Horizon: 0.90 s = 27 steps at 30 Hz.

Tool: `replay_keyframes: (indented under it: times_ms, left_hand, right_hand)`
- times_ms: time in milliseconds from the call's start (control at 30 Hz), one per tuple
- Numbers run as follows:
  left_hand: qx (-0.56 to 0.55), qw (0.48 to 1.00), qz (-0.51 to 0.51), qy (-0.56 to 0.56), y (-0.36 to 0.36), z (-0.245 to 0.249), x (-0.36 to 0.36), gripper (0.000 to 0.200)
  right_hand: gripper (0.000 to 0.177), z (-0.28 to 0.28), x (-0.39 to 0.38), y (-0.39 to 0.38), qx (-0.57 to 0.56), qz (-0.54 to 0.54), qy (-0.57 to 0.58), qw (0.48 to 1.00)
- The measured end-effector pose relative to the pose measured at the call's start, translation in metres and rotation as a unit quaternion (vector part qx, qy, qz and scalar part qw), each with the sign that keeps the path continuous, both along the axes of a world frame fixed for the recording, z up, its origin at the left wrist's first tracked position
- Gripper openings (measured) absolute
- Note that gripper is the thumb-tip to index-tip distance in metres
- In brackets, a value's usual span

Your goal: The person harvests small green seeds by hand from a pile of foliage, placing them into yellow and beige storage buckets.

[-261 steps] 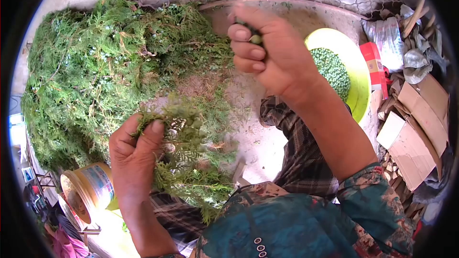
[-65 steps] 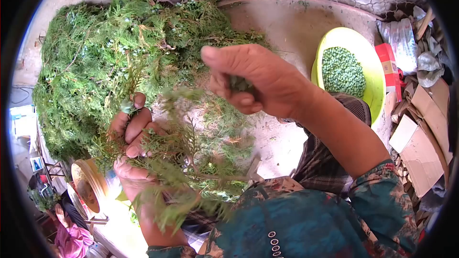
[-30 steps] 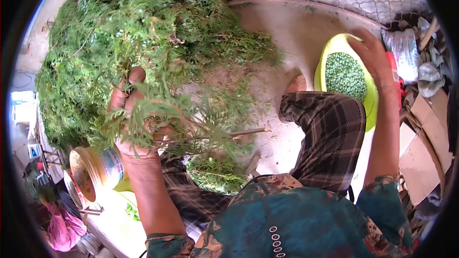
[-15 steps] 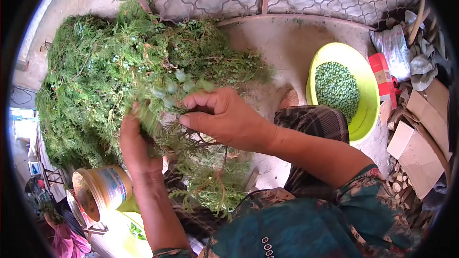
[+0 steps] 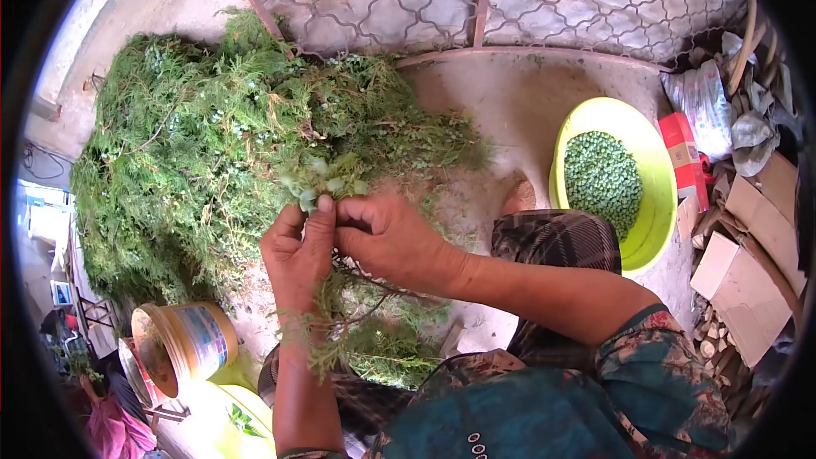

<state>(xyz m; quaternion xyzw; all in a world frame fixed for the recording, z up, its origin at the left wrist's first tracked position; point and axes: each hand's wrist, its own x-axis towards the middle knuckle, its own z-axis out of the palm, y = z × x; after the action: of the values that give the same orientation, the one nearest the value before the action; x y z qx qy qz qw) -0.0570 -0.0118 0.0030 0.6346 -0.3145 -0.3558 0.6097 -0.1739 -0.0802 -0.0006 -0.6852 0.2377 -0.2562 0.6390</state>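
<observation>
An evergreen branch (image 5: pixel 374 302) with scaly leaves is between my two hands, its lower part hanging over my left wrist. My left hand (image 5: pixel 297 246) pinches it near the tip, thumb against the fingers. Just above the thumb is a cluster of pale green cones (image 5: pixel 321 185), slightly blurred. My right hand (image 5: pixel 399 240) is closed around the branch, its fingertips close to the left thumb. Beyond both hands lies a big heap of cut evergreen branches (image 5: pixel 187 161), dotted with pale cones.
A yellow-green basin (image 5: pixel 654 225) holding many green cones (image 5: pixel 602 178) stands to the right, near my knee. At the left a yellowish bucket (image 5: pixel 191 344) lies on its side. Cardboard (image 5: pixel 735 289) and firewood fill the right edge. A metal lattice (image 5: pixel 374 0) runs along the back.
My left hand has moved right and up to meet the right hand, and its fingers have closed on the sprig. The cone cluster now sits above both hands.
</observation>
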Motion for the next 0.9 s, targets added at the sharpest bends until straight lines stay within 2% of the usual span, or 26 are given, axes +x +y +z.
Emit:
replay_keyframes:
  times_ms: [67,100,133,200,233,333,367,500,533,567,600,633,667,700,767,800,867,900]
  left_hand:
    - [-0.012,0.999,0.028,-0.024,0.0,0.008,-0.005,0.011]
    - [-0.023,0.999,0.039,-0.006,0.001,0.012,-0.005,0.012]
    - [-0.035,0.998,0.05,0.011,0.001,0.015,-0.004,0.012]
    - [-0.024,0.997,0.069,0.009,0.003,0.015,0.002,0.013]
    - [-0.023,0.998,0.055,-0.012,0.004,0.017,0.002,0.014]
    - [-0.019,0.999,0.024,-0.028,0.004,0.018,0.001,0.015]
    - [-0.009,0.999,0.006,-0.034,0.005,0.019,0.0,0.014]
    - [0.014,0.998,-0.026,-0.053,0.008,0.022,-0.003,0.012]
    - [0.021,0.998,-0.043,-0.049,0.009,0.023,-0.003,0.011]
    - [0.023,0.998,-0.044,-0.049,0.01,0.023,-0.004,0.011]
    - [0.036,0.998,-0.041,-0.005,0.011,0.023,-0.007,0.01]
    - [0.048,0.997,-0.037,0.039,0.012,0.024,-0.009,0.008]
    - [0.047,0.997,-0.039,0.042,0.013,0.026,-0.009,0.008]
    - [0.05,0.996,-0.036,0.059,0.014,0.031,-0.008,0.008]
    - [0.046,0.994,-0.051,0.085,0.015,0.031,-0.004,0.007]
    - [0.047,0.994,-0.052,0.084,0.014,0.03,-0.005,0.007]
    - [0.059,0.991,-0.067,0.099,0.014,0.029,-0.006,0.009]
    - [0.061,0.991,-0.067,0.1,0.015,0.03,-0.006,0.009]
  right_hand:
    - [0.018,0.001,0.0,0.003,0.153,0.06,-0.032,0.986]
    - [0.025,0.0,-0.004,-0.004,0.183,0.126,0.0,0.975]
    - [0.025,0.002,-0.009,-0.008,0.184,0.126,0.0,0.975]
    - [0.038,0.011,-0.016,-0.015,0.198,0.087,0.044,0.975]
    - [0.046,0.012,-0.019,-0.018,0.205,0.068,0.03,0.976]
    - [0.049,0.013,-0.018,-0.021,0.207,0.038,-0.027,0.977]
    - [0.037,0.015,-0.018,-0.021,0.219,0.041,-0.042,0.974]
    - [0.025,0.012,-0.019,-0.027,0.204,0.088,-0.025,0.975]
    - [0.022,0.002,-0.017,-0.032,-0.064,0.028,-0.03,0.997]
    - [0.021,-0.003,-0.017,-0.038,-0.327,-0.035,-0.032,0.944]
    - [0.021,0.005,-0.024,-0.047,-0.326,-0.036,-0.03,0.944]
    - [0.021,0.021,-0.036,-0.059,-0.072,-0.072,-0.048,0.994]
    - [0.021,0.03,-0.043,-0.068,0.187,-0.103,-0.063,0.975]
    - [0.021,0.03,-0.043,-0.072,0.185,-0.103,-0.059,0.976]
    - [0.023,0.027,-0.041,-0.078,0.384,-0.087,-0.141,0.908]
    - [0.023,0.025,-0.037,-0.071,0.385,-0.088,-0.142,0.908]
    - [0.035,0.02,-0.028,-0.045,0.298,0.002,-0.076,0.952]
    - [0.035,0.022,-0.025,-0.037,0.3,0.002,-0.075,0.951]
